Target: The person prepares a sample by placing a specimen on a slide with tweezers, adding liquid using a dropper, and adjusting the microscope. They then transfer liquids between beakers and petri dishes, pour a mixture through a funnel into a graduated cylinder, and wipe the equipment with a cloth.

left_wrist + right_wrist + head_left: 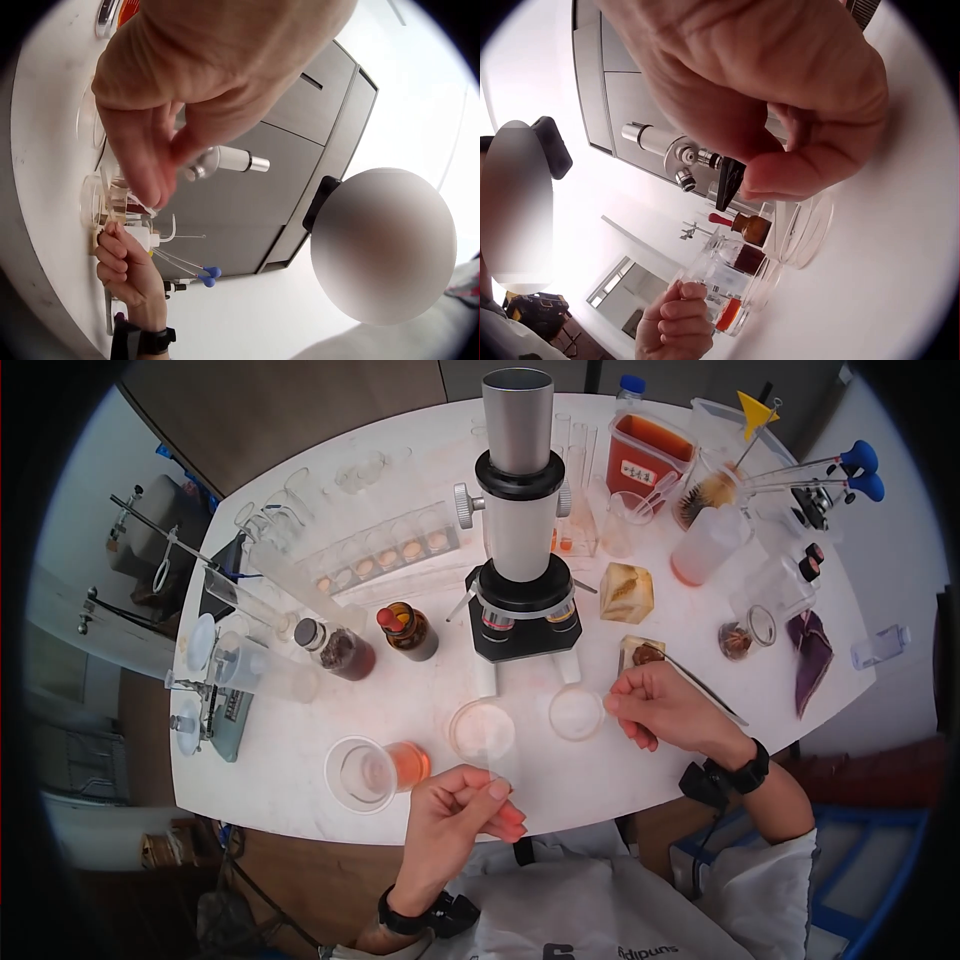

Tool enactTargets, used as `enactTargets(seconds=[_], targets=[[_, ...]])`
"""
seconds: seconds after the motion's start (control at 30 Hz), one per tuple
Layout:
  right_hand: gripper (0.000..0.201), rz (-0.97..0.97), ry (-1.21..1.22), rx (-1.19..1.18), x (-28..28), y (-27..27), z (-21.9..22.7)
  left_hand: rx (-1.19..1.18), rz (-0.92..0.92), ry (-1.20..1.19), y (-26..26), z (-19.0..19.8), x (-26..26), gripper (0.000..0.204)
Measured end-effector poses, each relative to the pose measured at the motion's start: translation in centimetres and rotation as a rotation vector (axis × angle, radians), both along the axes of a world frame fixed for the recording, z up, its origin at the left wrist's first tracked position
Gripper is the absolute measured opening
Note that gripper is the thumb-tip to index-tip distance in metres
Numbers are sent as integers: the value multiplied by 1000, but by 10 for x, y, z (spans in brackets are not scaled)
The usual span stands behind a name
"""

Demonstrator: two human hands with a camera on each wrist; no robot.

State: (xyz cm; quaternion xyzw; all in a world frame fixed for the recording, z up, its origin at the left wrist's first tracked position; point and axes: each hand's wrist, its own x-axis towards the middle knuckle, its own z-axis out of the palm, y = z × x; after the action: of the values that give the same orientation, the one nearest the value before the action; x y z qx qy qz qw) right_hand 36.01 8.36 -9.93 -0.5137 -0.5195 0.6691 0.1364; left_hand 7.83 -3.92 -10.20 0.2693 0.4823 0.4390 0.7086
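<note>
Low over the table's front edge, the left hand has its thumb and fingertips together on what looks like a thin clear strip, faint against the table. The right hand pinches another thin clear piece, seen as a strip in the right wrist view; it is just right of a round glass dish. A second shallow dish lies beyond the left fingertips. Behind the dishes stands a microscope. In the left wrist view, the left hand hides whatever is between its fingertips.
Left of the left hand is a clear cup with orange liquid beside it. Brown bottles and a rack of tubes stand back left. A cut block, a red container and a purple leaf are at right.
</note>
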Motion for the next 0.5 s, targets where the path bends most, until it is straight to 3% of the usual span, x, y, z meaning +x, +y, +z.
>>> enactTargets(seconds=[0.33,0.43,0.5], targets=[[20,-128,-278,247,-17,-16,1,-1,4,-15,1,-9,-5,19],[16,-84,-419,726,-14,-28,-15,-9,-9,-11,2,-10,-7,18],[15,-80,-466,872,-19,-37,-6,-16,-17,-21,2,-11,-7,18]])
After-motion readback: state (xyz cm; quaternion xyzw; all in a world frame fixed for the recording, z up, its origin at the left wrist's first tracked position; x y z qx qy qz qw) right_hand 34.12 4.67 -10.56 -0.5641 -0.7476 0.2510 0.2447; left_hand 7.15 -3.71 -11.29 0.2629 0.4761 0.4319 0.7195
